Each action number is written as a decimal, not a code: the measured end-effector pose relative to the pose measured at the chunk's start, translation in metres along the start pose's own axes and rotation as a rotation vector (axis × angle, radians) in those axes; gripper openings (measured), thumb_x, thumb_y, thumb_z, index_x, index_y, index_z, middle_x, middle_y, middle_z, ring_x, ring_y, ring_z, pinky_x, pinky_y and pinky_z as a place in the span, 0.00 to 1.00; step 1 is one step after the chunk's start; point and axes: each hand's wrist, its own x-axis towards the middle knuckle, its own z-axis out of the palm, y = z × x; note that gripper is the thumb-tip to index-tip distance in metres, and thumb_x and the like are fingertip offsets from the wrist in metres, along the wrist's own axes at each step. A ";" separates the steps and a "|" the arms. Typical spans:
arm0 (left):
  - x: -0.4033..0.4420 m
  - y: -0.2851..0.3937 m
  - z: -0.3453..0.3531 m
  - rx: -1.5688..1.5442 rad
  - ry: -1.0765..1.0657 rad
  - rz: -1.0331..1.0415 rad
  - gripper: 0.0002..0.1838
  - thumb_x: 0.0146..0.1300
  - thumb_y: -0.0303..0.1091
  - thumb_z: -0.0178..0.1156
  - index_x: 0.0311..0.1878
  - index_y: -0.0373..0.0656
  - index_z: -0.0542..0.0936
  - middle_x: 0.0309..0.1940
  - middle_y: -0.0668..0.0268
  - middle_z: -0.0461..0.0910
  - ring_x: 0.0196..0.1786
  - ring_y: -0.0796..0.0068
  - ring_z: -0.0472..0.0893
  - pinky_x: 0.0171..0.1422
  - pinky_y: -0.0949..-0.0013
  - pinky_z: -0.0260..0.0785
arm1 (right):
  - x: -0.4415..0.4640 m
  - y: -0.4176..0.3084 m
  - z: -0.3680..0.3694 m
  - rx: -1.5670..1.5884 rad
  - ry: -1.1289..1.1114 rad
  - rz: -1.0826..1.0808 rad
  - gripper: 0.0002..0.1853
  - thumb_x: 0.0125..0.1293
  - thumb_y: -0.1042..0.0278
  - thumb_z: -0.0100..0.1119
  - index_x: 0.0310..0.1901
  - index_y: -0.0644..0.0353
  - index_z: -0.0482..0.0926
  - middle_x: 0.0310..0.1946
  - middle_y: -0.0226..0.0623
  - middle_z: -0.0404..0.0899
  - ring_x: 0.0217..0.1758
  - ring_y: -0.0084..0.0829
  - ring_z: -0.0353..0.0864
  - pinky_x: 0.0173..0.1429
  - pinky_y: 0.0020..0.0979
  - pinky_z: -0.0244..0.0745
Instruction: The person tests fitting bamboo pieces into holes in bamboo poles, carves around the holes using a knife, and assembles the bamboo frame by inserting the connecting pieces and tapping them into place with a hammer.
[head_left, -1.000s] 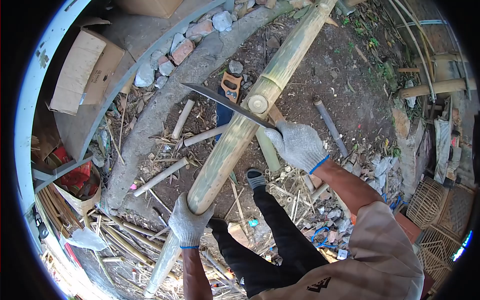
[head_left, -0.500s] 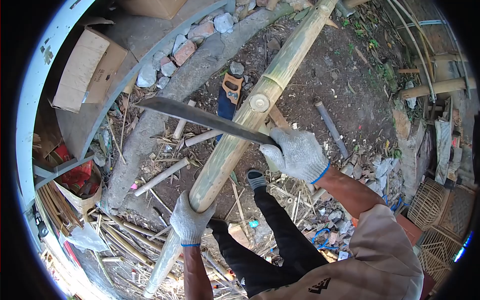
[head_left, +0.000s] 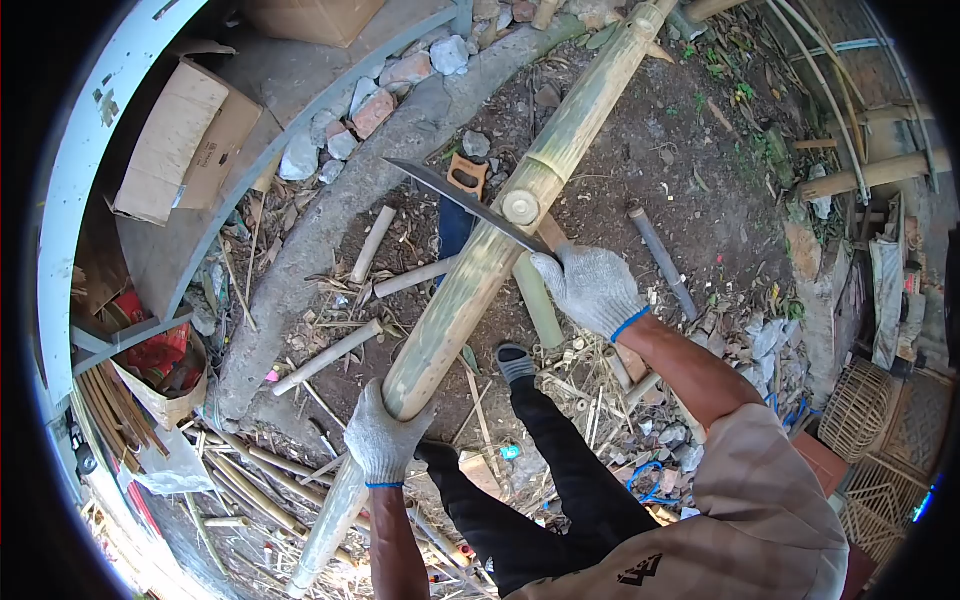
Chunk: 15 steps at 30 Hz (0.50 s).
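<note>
A long bamboo pole (head_left: 450, 315) runs diagonally from lower left to upper right, with a cut stub (head_left: 520, 207) of a branch at one node. My left hand (head_left: 385, 437), in a grey-white knitted glove with a blue cuff, is closed around the lower part of the pole. In the same kind of glove, my right hand (head_left: 600, 290) grips a machete. The dark machete blade (head_left: 445, 190) crosses above the pole just below the stub, its tip toward the upper left. Whether the edge touches the bamboo I cannot tell.
A handsaw (head_left: 467, 175) with a wooden handle lies on the ground behind the pole. Short bamboo pieces (head_left: 330, 357) and shavings are scattered around. Broken bricks and stones (head_left: 375, 112) line a kerb, near a cardboard box (head_left: 185, 145). Woven baskets (head_left: 855, 405) stand at the right.
The machete blade has turned, its tip moving right and slightly up, nearer the stub. My right hand has shifted slightly. My left hand stays on the pole.
</note>
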 end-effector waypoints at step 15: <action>0.001 -0.001 -0.002 -0.017 -0.034 -0.017 0.43 0.49 0.59 0.85 0.65 0.47 0.84 0.49 0.53 0.92 0.51 0.47 0.93 0.56 0.47 0.85 | 0.007 0.004 0.003 0.030 -0.033 -0.041 0.30 0.87 0.37 0.51 0.44 0.59 0.87 0.22 0.51 0.84 0.30 0.59 0.90 0.37 0.58 0.86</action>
